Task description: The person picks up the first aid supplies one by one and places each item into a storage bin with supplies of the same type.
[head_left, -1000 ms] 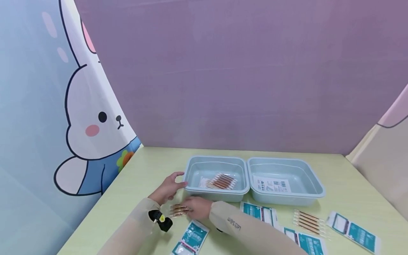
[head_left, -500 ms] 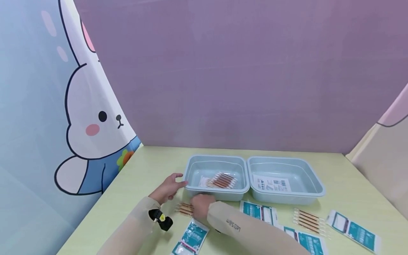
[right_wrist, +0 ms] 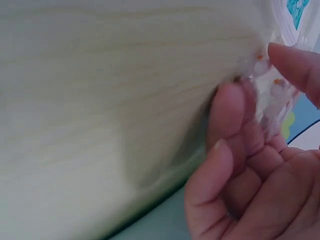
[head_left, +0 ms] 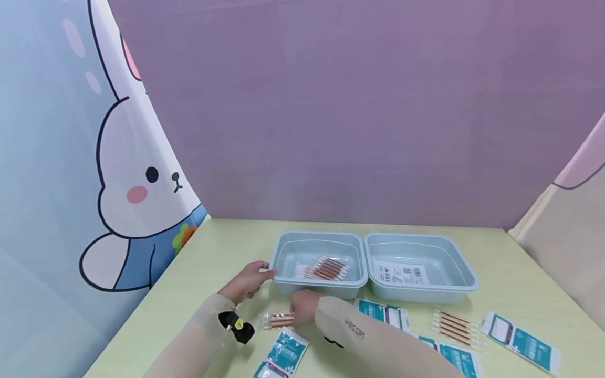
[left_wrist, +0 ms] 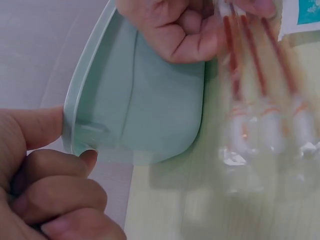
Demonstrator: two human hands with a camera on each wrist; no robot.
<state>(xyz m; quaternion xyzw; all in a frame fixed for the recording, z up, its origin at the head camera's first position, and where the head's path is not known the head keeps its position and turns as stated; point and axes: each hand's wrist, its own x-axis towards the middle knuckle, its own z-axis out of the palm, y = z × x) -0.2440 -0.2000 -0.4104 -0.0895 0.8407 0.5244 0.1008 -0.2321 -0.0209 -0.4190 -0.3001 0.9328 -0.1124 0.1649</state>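
My left hand (head_left: 246, 282) pinches the near left corner of the left light-blue plastic basin (left_wrist: 155, 95). My right hand (head_left: 305, 306) grips one end of a clear-wrapped strip of cotton swabs (head_left: 280, 320) just in front of that basin. The swabs (left_wrist: 260, 75) have brown sticks and white tips, and hang close to the left wrist camera. Seen from the right wrist, the thumb and curled fingers (right_wrist: 225, 107) hold the clear wrapper. Inside the left basin lie more brown-stick swabs (head_left: 328, 269).
A second basin (head_left: 454, 265) stands against the first on the right, with a white printed label inside. Teal-and-white packets (head_left: 285, 350) lie along the front of the table. Another strip of swabs (head_left: 455, 328) rests at the right, beside a packet (head_left: 520, 344).
My right hand has moved slightly right with the strip of swabs, which now lies more level across the view. My left hand stays at the basin's corner.
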